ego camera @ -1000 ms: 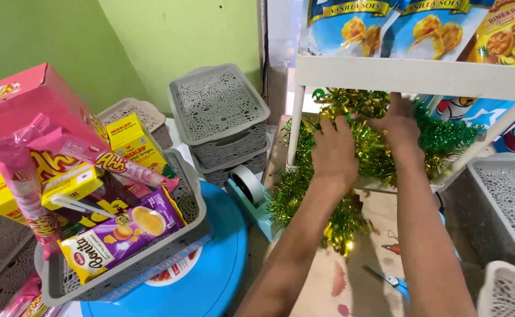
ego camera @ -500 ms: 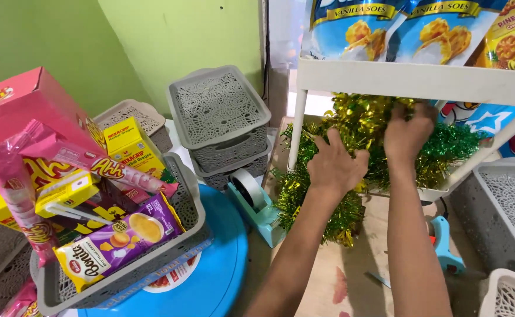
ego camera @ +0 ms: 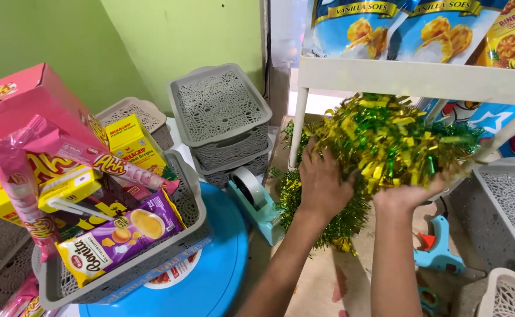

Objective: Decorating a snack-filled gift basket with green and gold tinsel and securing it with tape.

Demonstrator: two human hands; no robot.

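Right, both my hands are on the tinsel garland point(ego camera: 386, 141), a fat bundle of green and gold bunched under the white shelf point(ego camera: 416, 79). My left hand point(ego camera: 323, 185) presses flat against its left side, fingers spread, palm on the strands. My right hand point(ego camera: 407, 194) cups the bundle from below, fingers buried in the foil; how tightly that grip closes, I cannot tell. More of the garland trails down past my left wrist toward the floor.

On the shelf above stand snack bags point(ego camera: 410, 29), blue ones with biscuits pictured and a yellow one at the far right.

To my left, the grey lattice basket point(ego camera: 193, 194) sits on a blue round lid point(ego camera: 210, 276) and is packed full: a pink box point(ego camera: 25, 100), a yellow box point(ego camera: 131, 138), pink wafer sticks point(ego camera: 99, 161) and a purple snack pack point(ego camera: 122, 235) lying at the front.

Behind it, a stack of grey baskets point(ego camera: 225, 120) stands upside down near the green wall.

A teal tape dispenser point(ego camera: 254, 199) sits just beside the hanging tinsel, and a blue glue gun point(ego camera: 439, 246) lies on the floor to my right, near another grey basket point(ego camera: 498, 205).
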